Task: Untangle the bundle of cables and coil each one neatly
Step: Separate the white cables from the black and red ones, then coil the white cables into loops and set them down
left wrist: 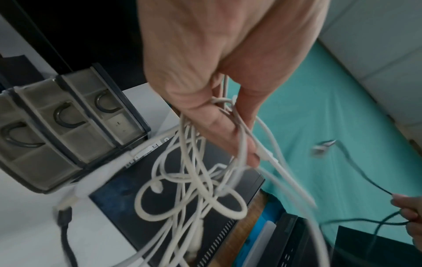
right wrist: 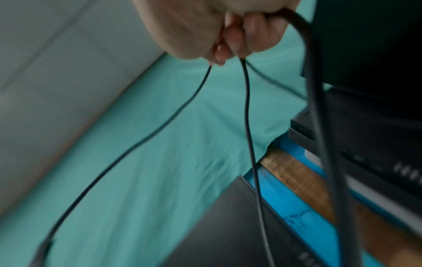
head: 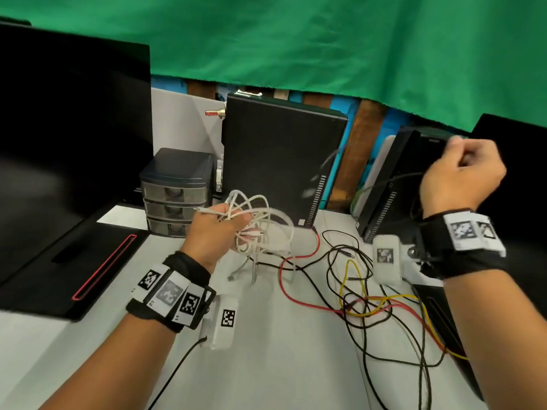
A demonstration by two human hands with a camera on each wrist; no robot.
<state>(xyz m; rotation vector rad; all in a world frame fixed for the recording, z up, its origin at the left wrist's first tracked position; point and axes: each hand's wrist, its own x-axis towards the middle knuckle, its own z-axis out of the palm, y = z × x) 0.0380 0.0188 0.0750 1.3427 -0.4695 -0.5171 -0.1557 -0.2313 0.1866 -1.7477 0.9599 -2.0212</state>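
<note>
Fingers of my left hand (head: 217,232) curled around the white cable bundle (head: 257,229), loops hanging just above the table (head: 281,365). Right hand (head: 461,176) raised, fist closed, pinching a thin black cable (right wrist: 248,126); its plug end swings loose, blurred. Red, yellow, black wires (head: 364,300) tangled on the table between my arms. Beyond: drawer organizer (head: 174,199), black PC tower (head: 281,155), green cloth (head: 325,45).

White cables (head: 260,220): smooth matt plastic sheath; black cable (right wrist: 247,115): thin, matt; drawer unit (head: 176,192): smoky translucent plastic w/ dark top; backdrop (head: 325,39): green cloth, creased; tabletop (head: 266,365): smooth matt white; PC case (head: 281,155): matt black.
</note>
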